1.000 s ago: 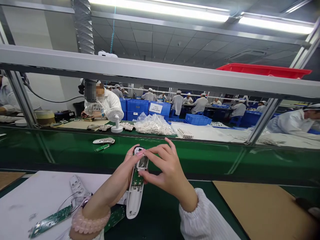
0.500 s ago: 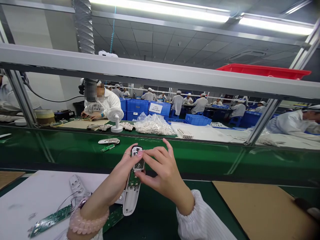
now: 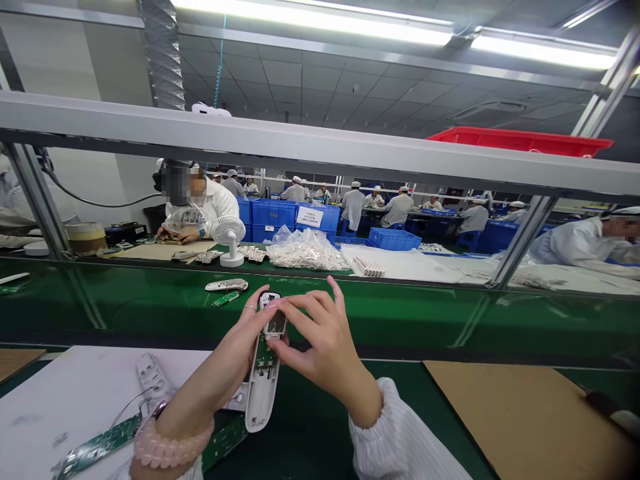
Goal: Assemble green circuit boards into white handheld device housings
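My left hand [image 3: 240,347] is closed around the upper part of a long white plastic housing [image 3: 261,403], its open inside facing me. A green circuit board [image 3: 265,353] sits within the housing, partly covered by my fingers. At the upper end, my right hand [image 3: 320,333] pinches a small dark rectangular part [image 3: 276,325] in a pale frame, thumb below and fingertips above. My left thumb presses close to its top edge. Whether this part is seated in the housing I cannot tell.
White paper [image 3: 45,393] at left bears a white shell [image 3: 151,373] wired to a green board [image 3: 100,448]. Brown cardboard [image 3: 520,413] lies at right. Beyond runs a green belt [image 3: 400,313] carrying another shell [image 3: 227,285]. A shelf [image 3: 310,140] crosses above; co-workers sit behind.
Both hands keep their hold, with only slight finger shifts at the dark part. On the belt, the shell and its board have slid a little to the right. My view has turned slightly.
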Demonstrator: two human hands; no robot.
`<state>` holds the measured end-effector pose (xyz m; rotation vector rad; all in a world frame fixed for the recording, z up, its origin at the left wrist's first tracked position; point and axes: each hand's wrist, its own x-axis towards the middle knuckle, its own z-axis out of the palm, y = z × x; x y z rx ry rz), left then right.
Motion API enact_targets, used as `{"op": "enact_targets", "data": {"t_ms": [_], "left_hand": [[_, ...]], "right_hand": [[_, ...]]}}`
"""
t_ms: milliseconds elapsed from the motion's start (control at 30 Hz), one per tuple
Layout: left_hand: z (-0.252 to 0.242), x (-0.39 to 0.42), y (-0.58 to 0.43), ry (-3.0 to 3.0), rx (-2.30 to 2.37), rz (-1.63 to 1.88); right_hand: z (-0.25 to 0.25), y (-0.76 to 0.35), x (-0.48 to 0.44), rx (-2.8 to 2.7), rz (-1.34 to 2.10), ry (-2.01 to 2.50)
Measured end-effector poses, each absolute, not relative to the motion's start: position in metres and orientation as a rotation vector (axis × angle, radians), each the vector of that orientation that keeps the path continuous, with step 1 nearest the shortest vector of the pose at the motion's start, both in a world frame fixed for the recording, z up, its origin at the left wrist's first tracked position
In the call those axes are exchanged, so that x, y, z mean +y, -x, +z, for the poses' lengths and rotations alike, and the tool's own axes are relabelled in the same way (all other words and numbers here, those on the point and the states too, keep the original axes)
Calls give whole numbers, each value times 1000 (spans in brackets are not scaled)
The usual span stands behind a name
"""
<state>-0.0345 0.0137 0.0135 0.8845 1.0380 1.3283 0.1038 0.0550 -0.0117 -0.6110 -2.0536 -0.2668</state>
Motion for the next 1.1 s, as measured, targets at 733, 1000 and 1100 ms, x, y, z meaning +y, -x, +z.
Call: {"op": "enact_targets", "data": {"t_ms": [733,1000,1100], "left_hand": [[11,18,36,-864,995,1271],[9,17,38,-863,1018,1301],[5,22,40,-857,960,1308]], "right_hand": [[-8,-112,56,-2065,-244,631],[-8,-111,53,-2104,-266,655],[-8,-107,55,-2112,-295,666]]}}
